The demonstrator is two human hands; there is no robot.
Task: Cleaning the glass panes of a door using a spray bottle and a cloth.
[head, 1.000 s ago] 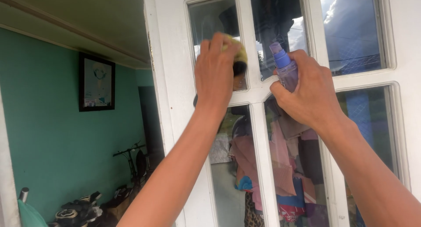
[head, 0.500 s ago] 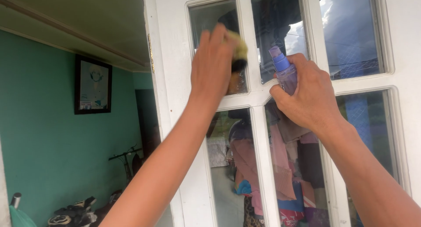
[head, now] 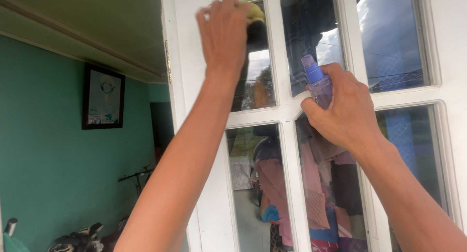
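Note:
My left hand (head: pixel 224 30) presses a yellow sponge (head: pixel 255 11) against the upper left glass pane (head: pixel 258 81) of a white paned door (head: pixel 204 150), near the pane's top edge. Most of the sponge is hidden behind my fingers. My right hand (head: pixel 343 111) holds a small purple spray bottle (head: pixel 318 81) with a blue nozzle, upright, close to the white crossbar between the panes. The glass reflects sky, trees and hanging clothes.
The door's free edge (head: pixel 170 86) stands to the left, open onto a room with a teal wall (head: pixel 58 174), a framed picture (head: pixel 103 97), a bicycle (head: pixel 138 176) and shoes (head: pixel 73 237) on the floor. More panes (head: pixel 394 38) lie to the right.
My left hand has slid the sponge upward on the pane, from its lower half to its top edge. My right hand with the bottle has stayed almost still.

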